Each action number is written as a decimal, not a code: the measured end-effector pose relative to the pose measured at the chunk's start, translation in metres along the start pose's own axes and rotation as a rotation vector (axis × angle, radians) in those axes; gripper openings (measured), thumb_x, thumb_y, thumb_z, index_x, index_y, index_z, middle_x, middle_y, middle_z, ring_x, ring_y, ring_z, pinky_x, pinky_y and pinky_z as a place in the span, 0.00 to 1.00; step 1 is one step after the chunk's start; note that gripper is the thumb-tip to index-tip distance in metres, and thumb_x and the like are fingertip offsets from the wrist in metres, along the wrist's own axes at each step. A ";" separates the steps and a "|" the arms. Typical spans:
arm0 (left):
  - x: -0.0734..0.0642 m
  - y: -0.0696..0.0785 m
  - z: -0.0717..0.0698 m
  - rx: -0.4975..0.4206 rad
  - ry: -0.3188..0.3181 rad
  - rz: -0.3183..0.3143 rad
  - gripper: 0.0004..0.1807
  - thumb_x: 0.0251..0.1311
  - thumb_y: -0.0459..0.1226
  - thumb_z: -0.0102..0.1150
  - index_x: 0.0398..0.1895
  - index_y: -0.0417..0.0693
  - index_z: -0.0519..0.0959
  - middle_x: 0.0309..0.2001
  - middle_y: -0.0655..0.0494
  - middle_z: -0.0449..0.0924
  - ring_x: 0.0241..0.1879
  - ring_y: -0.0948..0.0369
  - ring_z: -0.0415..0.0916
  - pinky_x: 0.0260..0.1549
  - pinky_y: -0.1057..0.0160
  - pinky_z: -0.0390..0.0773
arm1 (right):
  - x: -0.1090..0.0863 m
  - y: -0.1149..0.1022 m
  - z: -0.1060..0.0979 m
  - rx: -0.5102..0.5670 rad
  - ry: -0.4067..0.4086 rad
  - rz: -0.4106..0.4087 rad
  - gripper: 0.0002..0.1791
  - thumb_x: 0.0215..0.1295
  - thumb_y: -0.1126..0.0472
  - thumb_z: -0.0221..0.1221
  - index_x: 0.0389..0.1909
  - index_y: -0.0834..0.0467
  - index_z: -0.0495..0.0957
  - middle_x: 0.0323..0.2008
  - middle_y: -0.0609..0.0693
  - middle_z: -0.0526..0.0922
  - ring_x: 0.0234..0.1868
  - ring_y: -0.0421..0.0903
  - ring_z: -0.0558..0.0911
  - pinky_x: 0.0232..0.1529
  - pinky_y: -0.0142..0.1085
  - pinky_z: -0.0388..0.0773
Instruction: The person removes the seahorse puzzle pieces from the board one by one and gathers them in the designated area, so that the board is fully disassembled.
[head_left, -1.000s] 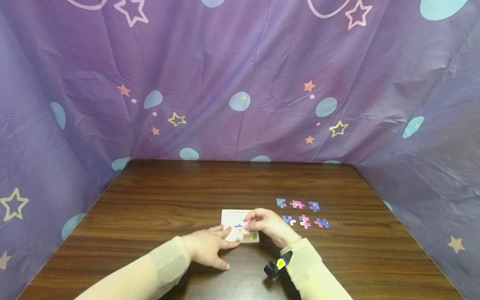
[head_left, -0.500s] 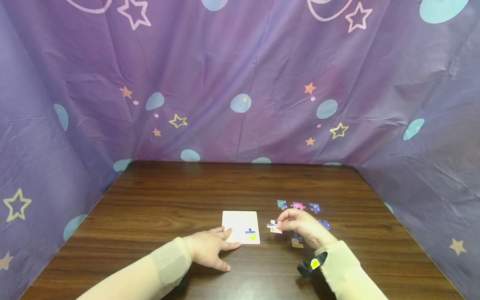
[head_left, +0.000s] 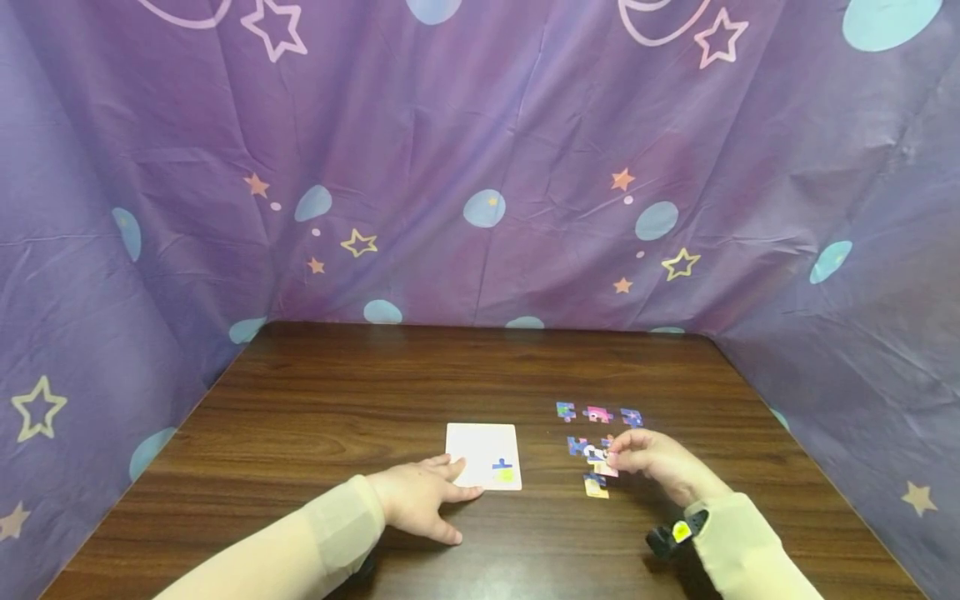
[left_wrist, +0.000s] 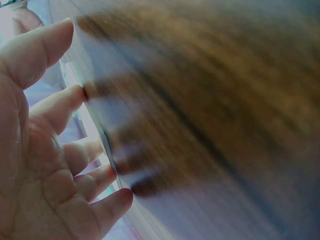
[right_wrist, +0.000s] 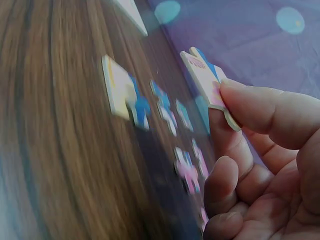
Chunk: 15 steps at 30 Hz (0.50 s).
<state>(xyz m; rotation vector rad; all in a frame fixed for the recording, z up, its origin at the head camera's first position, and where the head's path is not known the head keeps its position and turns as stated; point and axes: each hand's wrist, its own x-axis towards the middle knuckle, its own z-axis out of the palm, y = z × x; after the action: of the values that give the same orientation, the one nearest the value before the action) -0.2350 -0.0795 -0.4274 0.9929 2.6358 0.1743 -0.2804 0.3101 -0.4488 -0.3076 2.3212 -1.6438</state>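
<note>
My right hand (head_left: 652, 458) pinches a jigsaw puzzle piece (right_wrist: 202, 75) between thumb and fingers, clear of the table in the right wrist view. The piece is cream and pink with a blue corner. Just below it lies a yellow-and-blue piece (head_left: 596, 490), and a blue one (head_left: 576, 446) sits to its left. My left hand (head_left: 416, 498), fingers spread, rests with its fingertips at the left edge of a white square board (head_left: 476, 437). One blue-and-yellow piece (head_left: 505, 473) lies in that board's near right corner.
Behind the right hand runs a row of pieces: a blue-green one (head_left: 566, 410), a pink one (head_left: 598, 414) and a blue one (head_left: 632, 417). All lie on a dark wooden table (head_left: 337, 383). Purple star-printed cloth (head_left: 420, 167) encloses the back and sides.
The right hand has carried the pinched puzzle piece from over the board rightward to the loose pieces, uncovering the board's corner piece. The left hand has stayed in place.
</note>
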 end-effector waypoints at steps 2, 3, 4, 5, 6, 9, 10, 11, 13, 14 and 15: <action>0.000 0.000 0.001 0.003 0.001 0.001 0.37 0.53 0.62 0.59 0.68 0.74 0.65 0.74 0.50 0.53 0.73 0.51 0.49 0.68 0.50 0.55 | -0.003 0.003 -0.006 -0.020 0.003 0.009 0.03 0.58 0.65 0.61 0.32 0.57 0.78 0.28 0.43 0.79 0.31 0.41 0.74 0.31 0.36 0.65; 0.000 0.000 0.001 0.004 0.001 0.001 0.37 0.53 0.62 0.59 0.68 0.74 0.65 0.74 0.50 0.53 0.73 0.51 0.49 0.68 0.50 0.55 | -0.005 0.004 -0.009 -0.030 0.006 0.016 0.03 0.58 0.65 0.61 0.33 0.58 0.78 0.28 0.43 0.79 0.31 0.41 0.74 0.31 0.36 0.65; 0.001 0.000 0.001 0.005 0.000 0.001 0.37 0.53 0.62 0.59 0.68 0.74 0.65 0.74 0.50 0.53 0.73 0.51 0.49 0.68 0.50 0.55 | -0.006 0.005 -0.011 -0.039 0.007 0.023 0.04 0.58 0.64 0.62 0.33 0.59 0.78 0.27 0.43 0.79 0.31 0.41 0.74 0.31 0.36 0.66; 0.001 0.000 0.001 0.005 0.000 0.001 0.37 0.53 0.62 0.59 0.68 0.74 0.65 0.74 0.50 0.52 0.73 0.51 0.49 0.68 0.50 0.55 | -0.008 0.006 -0.014 -0.046 0.007 0.028 0.04 0.58 0.64 0.62 0.33 0.60 0.78 0.27 0.43 0.79 0.31 0.41 0.74 0.31 0.36 0.66; 0.001 0.000 0.001 0.005 0.000 0.000 0.37 0.53 0.62 0.59 0.69 0.74 0.65 0.74 0.51 0.52 0.73 0.51 0.49 0.69 0.50 0.55 | -0.009 0.008 -0.016 -0.055 0.002 0.022 0.06 0.58 0.65 0.62 0.34 0.62 0.77 0.27 0.44 0.78 0.30 0.41 0.74 0.31 0.36 0.67; 0.000 0.000 0.000 0.008 0.002 0.001 0.37 0.53 0.62 0.59 0.68 0.74 0.65 0.74 0.50 0.53 0.73 0.51 0.49 0.68 0.50 0.55 | -0.013 0.010 -0.021 -0.093 0.015 0.042 0.09 0.57 0.64 0.63 0.35 0.66 0.77 0.26 0.43 0.78 0.30 0.40 0.74 0.32 0.35 0.68; 0.000 0.000 0.000 0.009 0.003 0.002 0.37 0.53 0.62 0.59 0.68 0.74 0.65 0.74 0.50 0.53 0.73 0.51 0.49 0.68 0.50 0.55 | -0.014 0.010 -0.022 -0.107 0.016 0.046 0.09 0.57 0.64 0.63 0.35 0.67 0.77 0.26 0.44 0.79 0.30 0.41 0.74 0.32 0.35 0.69; 0.000 0.000 0.000 0.010 0.004 0.002 0.37 0.53 0.62 0.60 0.68 0.74 0.65 0.74 0.50 0.53 0.73 0.51 0.49 0.68 0.50 0.55 | -0.015 0.011 -0.023 -0.127 0.015 0.045 0.10 0.57 0.64 0.63 0.35 0.68 0.77 0.27 0.44 0.79 0.30 0.41 0.73 0.32 0.35 0.69; 0.000 0.000 0.000 0.011 0.004 0.002 0.37 0.53 0.62 0.60 0.68 0.74 0.65 0.74 0.50 0.53 0.73 0.51 0.49 0.68 0.50 0.55 | -0.017 0.011 -0.024 -0.177 0.028 0.059 0.11 0.56 0.64 0.64 0.34 0.68 0.77 0.27 0.46 0.79 0.31 0.42 0.73 0.33 0.36 0.68; 0.000 0.001 0.000 0.012 0.004 0.002 0.37 0.53 0.62 0.60 0.68 0.74 0.65 0.74 0.50 0.53 0.73 0.51 0.49 0.68 0.50 0.55 | -0.019 0.011 -0.024 -0.205 0.039 0.072 0.11 0.55 0.64 0.65 0.34 0.68 0.77 0.27 0.47 0.79 0.31 0.43 0.73 0.34 0.36 0.68; 0.000 0.001 0.000 0.011 0.004 0.002 0.37 0.53 0.61 0.60 0.68 0.74 0.65 0.74 0.50 0.53 0.73 0.51 0.49 0.68 0.50 0.55 | -0.020 0.011 -0.023 -0.230 0.047 0.079 0.11 0.55 0.64 0.65 0.33 0.67 0.77 0.28 0.48 0.80 0.33 0.44 0.73 0.35 0.37 0.67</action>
<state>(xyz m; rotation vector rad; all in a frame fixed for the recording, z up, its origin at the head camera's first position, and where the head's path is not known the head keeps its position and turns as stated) -0.2349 -0.0787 -0.4270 0.9993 2.6419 0.1630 -0.2698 0.3409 -0.4502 -0.2224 2.5281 -1.3633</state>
